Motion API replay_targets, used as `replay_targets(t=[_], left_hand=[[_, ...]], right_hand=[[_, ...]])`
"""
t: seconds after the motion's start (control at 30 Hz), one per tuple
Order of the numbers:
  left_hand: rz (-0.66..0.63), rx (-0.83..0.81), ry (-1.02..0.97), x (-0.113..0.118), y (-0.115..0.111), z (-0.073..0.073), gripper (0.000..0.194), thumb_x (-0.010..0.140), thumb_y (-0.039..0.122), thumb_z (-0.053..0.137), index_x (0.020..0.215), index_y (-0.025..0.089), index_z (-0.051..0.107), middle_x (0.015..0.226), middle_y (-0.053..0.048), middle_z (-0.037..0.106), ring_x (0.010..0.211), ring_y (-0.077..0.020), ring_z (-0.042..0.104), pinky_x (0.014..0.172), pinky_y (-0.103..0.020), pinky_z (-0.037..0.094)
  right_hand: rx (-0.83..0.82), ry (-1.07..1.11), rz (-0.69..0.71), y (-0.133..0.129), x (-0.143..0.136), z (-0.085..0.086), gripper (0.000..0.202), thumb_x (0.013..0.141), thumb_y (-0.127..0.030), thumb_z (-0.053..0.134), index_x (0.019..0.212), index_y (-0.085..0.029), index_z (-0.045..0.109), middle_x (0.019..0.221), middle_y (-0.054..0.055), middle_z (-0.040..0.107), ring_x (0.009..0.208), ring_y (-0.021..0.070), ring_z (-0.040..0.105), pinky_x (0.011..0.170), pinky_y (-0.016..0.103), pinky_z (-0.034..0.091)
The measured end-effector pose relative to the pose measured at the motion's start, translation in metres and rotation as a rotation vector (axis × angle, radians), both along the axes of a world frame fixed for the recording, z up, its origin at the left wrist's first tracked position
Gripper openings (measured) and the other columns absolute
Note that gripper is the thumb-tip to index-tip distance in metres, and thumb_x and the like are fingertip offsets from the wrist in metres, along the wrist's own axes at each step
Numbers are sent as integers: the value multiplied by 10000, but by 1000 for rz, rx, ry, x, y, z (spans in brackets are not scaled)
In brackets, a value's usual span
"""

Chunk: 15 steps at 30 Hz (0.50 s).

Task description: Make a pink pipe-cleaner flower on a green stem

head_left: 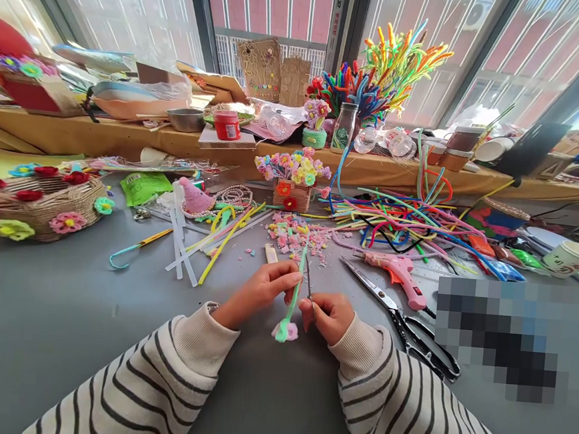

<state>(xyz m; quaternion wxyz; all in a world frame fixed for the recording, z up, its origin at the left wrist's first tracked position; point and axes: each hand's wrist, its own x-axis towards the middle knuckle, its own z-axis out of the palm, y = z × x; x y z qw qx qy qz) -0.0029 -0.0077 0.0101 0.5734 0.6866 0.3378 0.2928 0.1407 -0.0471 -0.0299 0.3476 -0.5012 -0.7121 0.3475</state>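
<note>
My left hand [269,282] pinches the pale green stem of a pipe-cleaner flower [285,331]. The flower's pink and mint head hangs downward, while the fuzzy stem points up past my fingertips. Close to its right, my right hand [332,315] is closed on small scissors [308,279]; their thin dark blades point up beside the stem, and my fingers hide most of the handles. Past both hands lies a heap of pink, yellow and green fluff clippings [302,237].
Large black-handled scissors [406,323] and a pink glue gun [400,276] lie right of my hands. Loose pipe cleaners [394,215] pile up behind. Glue sticks [177,241] and a woven basket [44,208] are on the left. A small flower basket [292,196] stands at the back.
</note>
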Motion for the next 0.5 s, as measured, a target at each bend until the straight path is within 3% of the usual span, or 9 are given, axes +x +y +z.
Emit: replay_targets(t=[0.23,0.5], left_hand=[[-96,8,49,0,-1,-1,216,717,311,400,569,154,398,511,48,391,509,-64,370,523,-195,302],[-52,46,50,0,-1,-2,227,727,314,381,565,154,385,519,47,384,522,-70,365,549,-205,308]], right_hand=[[9,8,20,-2,-1,3,581,717,-573,265,470,-129,546,398,-17,449,379,47,353,416,173,283],[13,13,-60,1,1,0,522,725,-507,338,373,-146,474,355,-19,425,358,51,344,421,182,295]])
